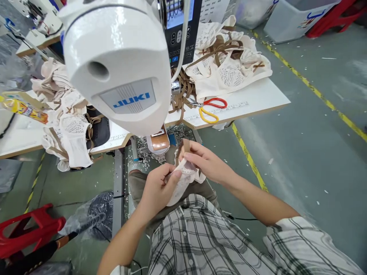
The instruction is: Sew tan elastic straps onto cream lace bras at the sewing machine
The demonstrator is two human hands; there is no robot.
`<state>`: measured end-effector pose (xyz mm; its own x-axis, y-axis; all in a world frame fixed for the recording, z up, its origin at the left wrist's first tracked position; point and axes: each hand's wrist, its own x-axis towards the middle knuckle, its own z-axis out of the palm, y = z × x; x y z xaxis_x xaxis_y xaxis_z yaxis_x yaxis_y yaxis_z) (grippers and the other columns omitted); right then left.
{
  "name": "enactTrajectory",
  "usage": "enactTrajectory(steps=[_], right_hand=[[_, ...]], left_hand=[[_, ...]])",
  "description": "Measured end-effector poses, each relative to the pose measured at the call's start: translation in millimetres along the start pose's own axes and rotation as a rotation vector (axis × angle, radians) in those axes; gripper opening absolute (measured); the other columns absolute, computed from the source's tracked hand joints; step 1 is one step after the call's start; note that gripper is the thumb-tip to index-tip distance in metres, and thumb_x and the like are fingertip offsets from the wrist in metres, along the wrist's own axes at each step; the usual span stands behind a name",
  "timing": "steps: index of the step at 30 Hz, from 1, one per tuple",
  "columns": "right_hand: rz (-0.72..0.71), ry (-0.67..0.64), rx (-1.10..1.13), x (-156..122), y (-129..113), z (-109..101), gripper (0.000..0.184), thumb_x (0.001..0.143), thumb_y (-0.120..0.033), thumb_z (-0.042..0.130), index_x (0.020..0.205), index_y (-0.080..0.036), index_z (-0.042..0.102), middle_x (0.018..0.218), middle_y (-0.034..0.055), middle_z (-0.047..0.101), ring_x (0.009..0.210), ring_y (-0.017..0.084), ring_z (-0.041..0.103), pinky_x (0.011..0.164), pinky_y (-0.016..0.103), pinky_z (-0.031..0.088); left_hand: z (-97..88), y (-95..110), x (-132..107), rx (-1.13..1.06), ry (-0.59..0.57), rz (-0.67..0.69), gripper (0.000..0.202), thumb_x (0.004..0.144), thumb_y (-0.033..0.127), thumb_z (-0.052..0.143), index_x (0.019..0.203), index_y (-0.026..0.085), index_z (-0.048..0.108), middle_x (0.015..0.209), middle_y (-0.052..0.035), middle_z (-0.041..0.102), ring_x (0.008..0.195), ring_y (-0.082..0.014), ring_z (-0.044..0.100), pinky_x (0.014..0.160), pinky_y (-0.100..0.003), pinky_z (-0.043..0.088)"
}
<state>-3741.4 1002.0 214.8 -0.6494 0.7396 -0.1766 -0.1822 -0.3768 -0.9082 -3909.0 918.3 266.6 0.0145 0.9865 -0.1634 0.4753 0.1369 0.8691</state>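
Observation:
A white lace bra [181, 186] with a brown strap [185, 146] hangs between my two hands, above my lap. My left hand [158, 187] is closed, pinching the bra's edge between thumb and fingers. On the other side, my right hand [208, 160] pinches the fabric close to the brown strap. Part of the bra is hidden behind my fingers. Just beyond my hands stands a white sewing machine [123, 65] lettered JUKI, its head covering the middle of the worktable.
Scissors [210, 109] with red and yellow handles lie on the table [258, 95], beside piled bras [232, 68]. More bras [71, 126] hang over the left table edge. A red stool [31, 229] stands lower left, plastic bins [292, 19] at upper right.

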Motion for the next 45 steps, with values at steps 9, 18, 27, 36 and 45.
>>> enactTrajectory(steps=[9, 18, 27, 36, 45], right_hand=[[-0.135, 0.188, -0.265, 62, -14, 7, 0.024, 0.093, -0.043, 0.057, 0.086, -0.019, 0.059, 0.058, -0.0053, 0.058, 0.047, 0.009, 0.049, 0.050, 0.024, 0.038], [-0.331, 0.269, -0.514, 103, -11, 3, 0.012, 0.085, -0.030, 0.060, 0.081, -0.019, 0.062, 0.071, -0.0019, 0.057, 0.065, 0.012, 0.051, 0.062, 0.025, 0.041], [-0.495, 0.194, -0.619, 120, -17, -6, 0.012, 0.082, -0.024, 0.059, 0.080, -0.017, 0.068, 0.121, 0.0084, 0.065, 0.111, 0.025, 0.061, 0.091, 0.036, 0.049], [-0.521, 0.185, -0.691, 132, -21, -4, 0.012, 0.083, -0.023, 0.055, 0.073, -0.018, 0.058, 0.093, 0.0056, 0.065, 0.083, 0.019, 0.059, 0.074, 0.033, 0.048], [-0.544, 0.190, -0.668, 131, -20, -4, 0.011, 0.084, -0.021, 0.052, 0.075, -0.020, 0.059, 0.092, 0.0067, 0.063, 0.083, 0.021, 0.058, 0.074, 0.038, 0.052]], left_hand=[[-25.3, -20, 26, 0.278, 0.305, 0.167, 0.024, 0.095, 0.029, 0.060, 0.118, 0.024, 0.068, 0.098, -0.0038, 0.076, 0.075, -0.0142, 0.068, 0.064, -0.022, 0.049], [-36.1, -27, 32, 0.858, 0.489, 0.342, 0.026, 0.095, 0.020, 0.058, 0.115, 0.025, 0.075, 0.103, -0.0108, 0.071, 0.096, -0.0242, 0.064, 0.090, -0.039, 0.044], [2.6, -21, 31, 1.025, 0.481, 0.397, 0.048, 0.091, 0.033, 0.067, 0.134, 0.013, 0.063, 0.131, -0.0167, 0.066, 0.115, -0.0313, 0.056, 0.101, -0.042, 0.036], [-6.6, -26, 35, 1.006, 0.432, 0.374, 0.047, 0.093, 0.031, 0.064, 0.137, 0.016, 0.061, 0.134, -0.0180, 0.063, 0.122, -0.0321, 0.055, 0.105, -0.045, 0.035], [-8.2, -26, 35, 1.026, 0.430, 0.387, 0.045, 0.091, 0.028, 0.066, 0.133, 0.014, 0.064, 0.129, -0.0190, 0.065, 0.119, -0.0323, 0.058, 0.103, -0.045, 0.038]])
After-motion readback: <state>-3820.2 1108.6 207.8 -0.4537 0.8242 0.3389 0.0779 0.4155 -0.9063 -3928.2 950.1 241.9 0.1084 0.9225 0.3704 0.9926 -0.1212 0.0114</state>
